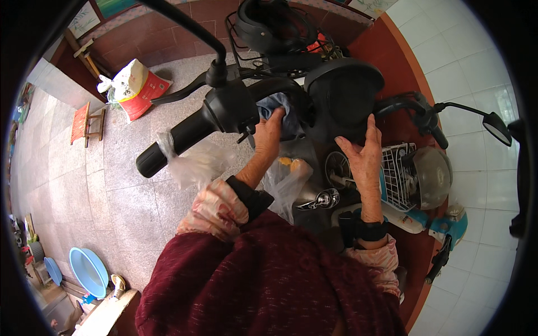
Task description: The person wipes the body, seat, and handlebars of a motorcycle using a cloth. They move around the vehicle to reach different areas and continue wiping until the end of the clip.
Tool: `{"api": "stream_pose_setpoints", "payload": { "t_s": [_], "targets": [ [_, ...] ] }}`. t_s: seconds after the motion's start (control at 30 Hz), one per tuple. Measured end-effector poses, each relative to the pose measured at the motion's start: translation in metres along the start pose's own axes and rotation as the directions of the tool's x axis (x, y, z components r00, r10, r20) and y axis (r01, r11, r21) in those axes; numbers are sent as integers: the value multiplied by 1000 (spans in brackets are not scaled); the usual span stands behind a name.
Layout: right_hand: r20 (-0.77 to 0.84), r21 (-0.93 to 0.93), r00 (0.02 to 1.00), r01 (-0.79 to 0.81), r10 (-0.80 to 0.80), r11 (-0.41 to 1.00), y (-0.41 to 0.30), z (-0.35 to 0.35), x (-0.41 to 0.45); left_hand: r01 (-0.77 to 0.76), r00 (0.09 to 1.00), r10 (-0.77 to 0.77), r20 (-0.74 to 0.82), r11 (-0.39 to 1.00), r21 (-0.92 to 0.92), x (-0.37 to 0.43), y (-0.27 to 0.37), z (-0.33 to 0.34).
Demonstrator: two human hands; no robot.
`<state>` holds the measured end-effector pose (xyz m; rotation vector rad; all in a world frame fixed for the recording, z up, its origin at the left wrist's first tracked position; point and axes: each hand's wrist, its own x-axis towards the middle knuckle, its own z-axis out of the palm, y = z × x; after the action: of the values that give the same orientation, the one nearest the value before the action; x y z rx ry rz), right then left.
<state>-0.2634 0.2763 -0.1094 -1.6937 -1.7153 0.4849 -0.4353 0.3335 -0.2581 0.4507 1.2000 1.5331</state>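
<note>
My left hand (269, 132) grips a blue cloth (286, 111) behind the left handlebar of an electric scooter. My right hand (365, 164) is open, its fingertips at the lower edge of the scooter's round black console (349, 98). Left of my left hand is the black handlebar grip (180, 140), with a clear plastic bag (201, 161) around it. A brake lever (180, 90) and a mirror stem (189, 29) extend from the bar. Below my hands hangs another clear plastic bag (279, 185) with something yellow-orange inside.
A black helmet (260, 31) sits beyond the console. At right stands a second, blue-and-white scooter with a white wire basket (399, 176). On the left are a red-and-white sack (136, 90), a small stool (82, 124) and a blue basin (88, 269).
</note>
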Motion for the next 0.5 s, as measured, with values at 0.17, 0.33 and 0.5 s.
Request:
{"api": "stream_pose_setpoints", "payload": {
  "t_s": [0.17,0.33,0.5],
  "targets": [
    [-1,-12,1000,-12,12,1000,-1,0,0,-662,688,691,221,473,582,8,27,-10],
    [8,-5,999,-41,41,999,-5,-2,-2,-661,659,709,250,387,643,66,-36,-35],
    [0,23,999,-40,40,999,-7,-1,0,-295,937,260,233,233,927,150,-124,-127]
  ]
}}
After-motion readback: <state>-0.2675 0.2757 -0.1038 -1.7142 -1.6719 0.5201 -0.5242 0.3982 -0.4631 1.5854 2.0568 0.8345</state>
